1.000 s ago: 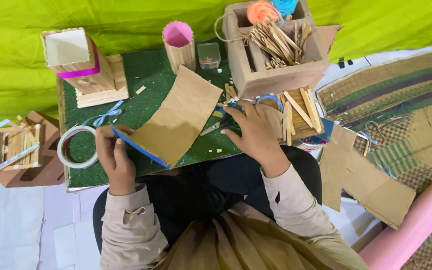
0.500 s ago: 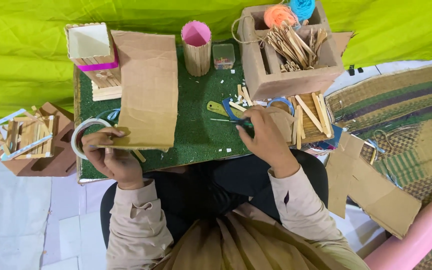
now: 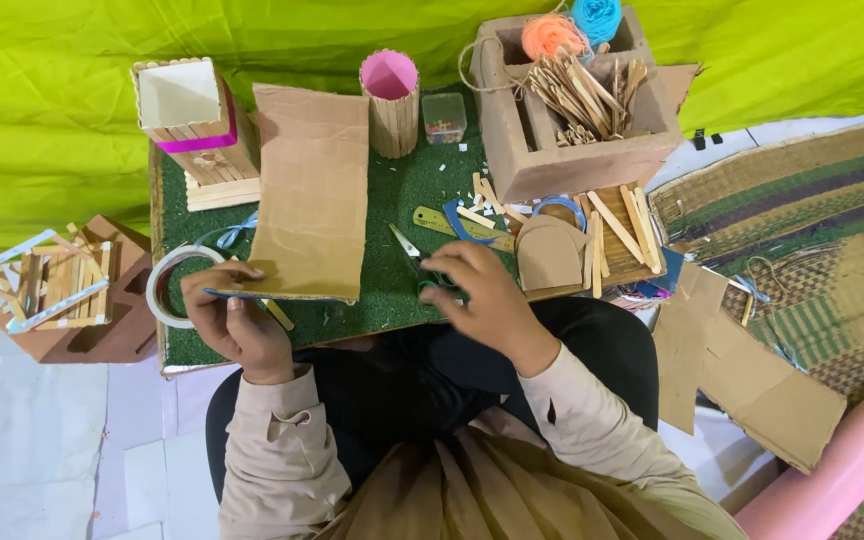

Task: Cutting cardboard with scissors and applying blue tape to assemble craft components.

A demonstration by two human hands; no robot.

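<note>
Hanging across the top of the scene as a backdrop, a bright green cloth (image 3: 72, 130), creasing softly under even light. Spreading over the floor at right, a woven striped mat (image 3: 822, 210). Showing at lower left, pale floor tiles (image 3: 32, 440). Jutting into the bottom right corner, a pink roll (image 3: 842, 480).

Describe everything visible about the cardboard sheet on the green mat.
The cardboard sheet is a plain brown rectangle with a faint crease across its upper part, and looks like corrugated card. It lies flat and lengthwise on the green mat, between a stick-built box and a pink-lined cup. The left hand holds its near edge; the right hand is apart from it.
</note>
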